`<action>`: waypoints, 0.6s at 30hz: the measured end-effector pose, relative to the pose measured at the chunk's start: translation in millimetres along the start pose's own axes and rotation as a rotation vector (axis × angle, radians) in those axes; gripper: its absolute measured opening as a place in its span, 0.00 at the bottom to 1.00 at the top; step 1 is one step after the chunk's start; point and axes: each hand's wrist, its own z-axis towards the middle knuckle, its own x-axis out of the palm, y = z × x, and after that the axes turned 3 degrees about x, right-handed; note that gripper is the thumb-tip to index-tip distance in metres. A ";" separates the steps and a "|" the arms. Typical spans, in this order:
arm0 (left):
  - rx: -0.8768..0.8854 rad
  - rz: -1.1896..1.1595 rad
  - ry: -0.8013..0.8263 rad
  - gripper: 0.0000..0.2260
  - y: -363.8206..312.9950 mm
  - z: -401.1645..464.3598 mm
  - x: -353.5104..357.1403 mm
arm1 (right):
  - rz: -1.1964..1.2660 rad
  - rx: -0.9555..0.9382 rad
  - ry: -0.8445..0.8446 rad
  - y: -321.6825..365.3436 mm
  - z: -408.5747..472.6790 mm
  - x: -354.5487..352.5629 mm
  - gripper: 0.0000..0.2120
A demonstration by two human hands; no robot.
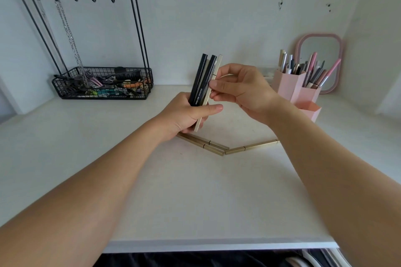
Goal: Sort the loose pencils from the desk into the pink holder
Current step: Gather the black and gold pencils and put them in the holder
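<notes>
Slippage is the main risk: the left hand (191, 115) grips an upright bundle of pencils (202, 84), black and gold, above the middle of the surface (195, 201), while the right hand (240, 89) pinches one gold pencil (209, 93) at the bundle's edge. Tugging it could loosen the rest. Three gold pencils (217, 147) lie beneath. The pink holder (297, 89), near the back right corner, looks crowded, so insertions may jam.

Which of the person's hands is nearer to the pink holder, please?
Right. The right hand is just left of the pink holder; the left hand, gripping the pencils, is farther left.
</notes>
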 end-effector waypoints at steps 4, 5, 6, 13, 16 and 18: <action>0.001 0.036 0.043 0.08 -2.4 -3.6 2.9 | -0.003 0.004 0.002 -1.1 0.6 0.0 0.06; -0.001 0.042 0.043 0.09 -2.1 -3.5 3.3 | -0.046 0.024 0.011 -0.5 0.0 -2.1 0.07; -0.003 0.044 0.034 0.10 -2.3 -3.1 2.8 | -0.138 0.042 0.024 1.5 -0.6 -4.7 0.09; -0.092 -0.190 -0.146 0.18 -6.0 1.6 -8.4 | -0.918 0.395 0.516 17.3 -15.9 -27.5 0.17; -0.118 -0.202 -0.232 0.21 -4.0 4.4 -11.8 | -1.126 0.504 0.616 16.7 -17.0 -27.5 0.13; -0.142 -0.211 -0.263 0.21 -3.5 5.5 -13.3 | -1.200 0.513 0.610 16.9 -17.3 -26.7 0.12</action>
